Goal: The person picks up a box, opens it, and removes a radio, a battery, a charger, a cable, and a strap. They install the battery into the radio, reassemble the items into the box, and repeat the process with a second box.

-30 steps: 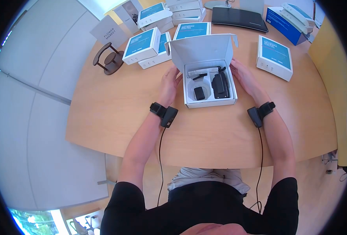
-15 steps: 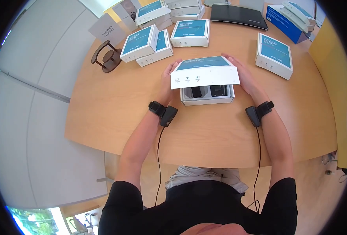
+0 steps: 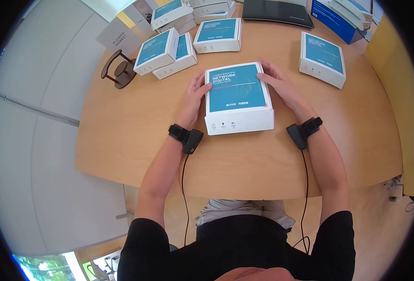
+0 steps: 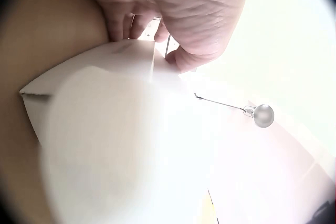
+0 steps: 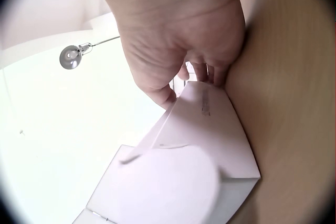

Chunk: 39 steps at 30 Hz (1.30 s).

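Observation:
A white cardboard box with a blue printed lid (image 3: 237,91) lies on the desk in front of the person, its lid folded down over the contents. Its front flap (image 3: 239,122) hangs over the near side; the wrist views show the flap standing out from the box. My left hand (image 3: 194,100) holds the left side, thumb on the lid's edge and fingers along the wall. On the opposite side, my right hand (image 3: 284,88) grips the box likewise, its thumb on top of the lid. The charger and black device seen earlier are hidden inside.
Similar boxes (image 3: 217,35) stand behind and to the left, some stacked. Another box (image 3: 322,58) lies at the right. A black laptop (image 3: 278,13) is at the back, a blue box (image 3: 335,21) back right, and a small wooden chair model (image 3: 119,70) at the left. Cables hang from both wrist cameras.
The lid, upright at first, has swung down toward the person and now covers the box. Both thumbs have come onto the lid while the hands stay at the sides.

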### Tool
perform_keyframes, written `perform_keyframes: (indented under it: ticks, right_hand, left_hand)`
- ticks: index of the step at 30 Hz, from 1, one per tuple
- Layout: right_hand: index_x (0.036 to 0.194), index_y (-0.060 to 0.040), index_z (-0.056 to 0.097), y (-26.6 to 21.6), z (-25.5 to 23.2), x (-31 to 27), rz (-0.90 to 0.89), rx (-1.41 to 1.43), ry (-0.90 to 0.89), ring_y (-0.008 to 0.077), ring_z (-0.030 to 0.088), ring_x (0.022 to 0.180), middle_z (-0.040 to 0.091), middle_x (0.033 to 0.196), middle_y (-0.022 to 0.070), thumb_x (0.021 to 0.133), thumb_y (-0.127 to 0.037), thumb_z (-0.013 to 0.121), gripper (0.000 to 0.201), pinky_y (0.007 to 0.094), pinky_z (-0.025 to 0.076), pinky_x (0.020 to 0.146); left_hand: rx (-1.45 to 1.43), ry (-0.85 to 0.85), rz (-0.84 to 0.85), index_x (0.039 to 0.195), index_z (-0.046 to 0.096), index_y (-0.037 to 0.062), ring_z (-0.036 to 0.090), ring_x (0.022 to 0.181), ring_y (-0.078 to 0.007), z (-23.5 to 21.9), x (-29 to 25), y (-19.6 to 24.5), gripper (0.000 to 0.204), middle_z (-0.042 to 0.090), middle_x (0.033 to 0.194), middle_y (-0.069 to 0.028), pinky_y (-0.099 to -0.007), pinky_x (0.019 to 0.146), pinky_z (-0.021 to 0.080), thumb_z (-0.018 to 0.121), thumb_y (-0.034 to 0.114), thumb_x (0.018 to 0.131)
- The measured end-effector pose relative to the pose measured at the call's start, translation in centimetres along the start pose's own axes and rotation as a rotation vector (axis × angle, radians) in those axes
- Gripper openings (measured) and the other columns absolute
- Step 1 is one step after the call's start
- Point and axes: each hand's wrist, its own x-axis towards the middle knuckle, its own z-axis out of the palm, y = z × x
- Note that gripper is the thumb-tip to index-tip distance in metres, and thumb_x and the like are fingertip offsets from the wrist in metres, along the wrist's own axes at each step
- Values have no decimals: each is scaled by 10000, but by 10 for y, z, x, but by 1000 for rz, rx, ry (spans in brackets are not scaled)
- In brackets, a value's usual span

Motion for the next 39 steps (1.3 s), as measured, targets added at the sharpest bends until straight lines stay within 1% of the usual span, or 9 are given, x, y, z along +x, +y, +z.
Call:
perform_keyframes:
  ticks: [3, 12, 18, 21, 24, 26, 32, 35, 39]
  right_hand:
    - [1658, -19, 321, 6, 0, 3, 19, -28, 44, 294, 440, 1518, 440, 1643, 197, 1037, -290, 699, 776, 375, 359, 1242]
    - [1654, -71, 408, -27, 11, -8, 101, -92, -22, 222, 478, 1481, 537, 1586, 160, 1065, -373, 655, 706, 345, 335, 1237]
    - [1693, -198, 360, -52, 15, -17, 263, -46, 50, 190, 640, 1258, 687, 1368, 113, 1039, -450, 686, 772, 339, 513, 1034]
    - [1683, -195, 381, -47, 11, -13, 193, -50, 86, 188, 713, 1091, 732, 1248, 102, 1018, -436, 719, 783, 345, 585, 894]
    - [1682, -194, 382, -52, 7, -15, 232, 12, 94, 174, 734, 1007, 743, 1218, 89, 1004, -424, 738, 800, 327, 590, 849]
    - [1683, -185, 381, -50, 1, -13, 283, 92, 90, 155, 706, 1081, 726, 1265, 86, 1010, -438, 729, 798, 302, 571, 876]
    - [1579, -135, 526, -29, -11, -2, 271, 355, 82, 143, 735, 988, 743, 1219, 62, 1004, -431, 734, 679, 313, 599, 841]
    - [1509, -105, 590, -21, -13, 0, 320, 396, 6, 146, 728, 1019, 741, 1227, 63, 1019, -460, 713, 617, 300, 593, 883]
    - [1444, -83, 637, -9, -15, 0, 426, 500, -141, 162, 724, 1038, 737, 1239, 75, 1037, -534, 670, 608, 268, 589, 896]
  left_hand:
    - [99, 8, 11, 1627, 369, -10, 515, 1441, -201, -5, 2, -4, 653, 493, 1617, -139, -337, 1203, 413, 648, 127, 1053]
    - [60, -60, -10, 1647, 339, -8, 440, 1507, -220, -4, 2, 0, 686, 476, 1625, -147, -352, 1256, 335, 651, 144, 1056]
    - [37, -62, 108, 1662, 319, 9, 400, 1536, -215, 4, 3, 9, 648, 448, 1650, -143, -353, 1271, 314, 589, 154, 1092]
    - [52, -44, 124, 1660, 334, 17, 394, 1545, -218, 2, 4, 11, 607, 433, 1665, -133, -353, 1273, 316, 549, 172, 1115]
    - [131, -78, 205, 1659, 355, 39, 392, 1552, -231, 4, 0, 13, 571, 413, 1680, -123, -361, 1273, 323, 520, 167, 1128]
    - [238, -182, 317, 1653, 382, 63, 368, 1569, -256, -1, 1, 11, 566, 353, 1714, -145, -371, 1268, 338, 536, 119, 1112]
    - [885, -260, 669, 1638, 420, 177, 304, 1591, -406, 11, -11, 29, 921, 293, 1732, -197, -485, 1283, 303, 862, 82, 836]
    - [979, -243, 801, 1557, 485, 162, 301, 1581, -425, 14, -8, 40, 935, 347, 1700, -198, -493, 1280, 298, 947, 140, 744]
    - [947, -281, 852, 1411, 574, 120, 446, 1484, -392, 13, -3, 46, 773, 524, 1559, -181, -484, 1255, 335, 954, 155, 740]
